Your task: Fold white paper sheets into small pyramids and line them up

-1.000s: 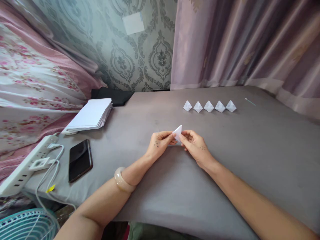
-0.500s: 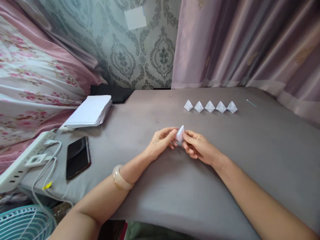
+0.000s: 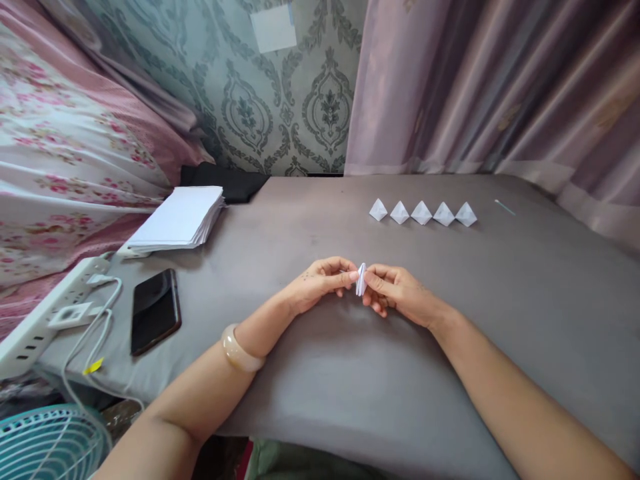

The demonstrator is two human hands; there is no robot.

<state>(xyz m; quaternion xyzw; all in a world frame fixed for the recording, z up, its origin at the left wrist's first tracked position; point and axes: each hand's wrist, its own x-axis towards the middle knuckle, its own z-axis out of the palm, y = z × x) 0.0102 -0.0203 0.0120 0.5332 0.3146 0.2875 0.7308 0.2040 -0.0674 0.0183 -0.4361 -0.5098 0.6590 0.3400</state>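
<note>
A small folded white paper piece (image 3: 361, 281) is held upright between my two hands over the table's middle. My left hand (image 3: 327, 279) pinches its left side between thumb and fingers. From the other side, my right hand (image 3: 393, 287) grips it with the thumb in front and the fingers curled behind. Layered folds show along the paper's edge; the fingertips cover part of it. Beyond my right hand, several folded white paper shapes (image 3: 421, 213), diamond-like in outline, stand in a row.
On the left are a stack of white paper (image 3: 175, 218), a black phone (image 3: 156, 311) and a power strip (image 3: 47, 317) with white cables. Black cloth (image 3: 223, 183) lies behind the stack. A thin stick (image 3: 505, 207) rests at far right. A teal fan (image 3: 53, 443) stands below the table's edge.
The folded paper has turned, so its layered edge now faces me, and it sits slightly lower. My left thumb has shifted right onto it. The camera view has moved a little.
</note>
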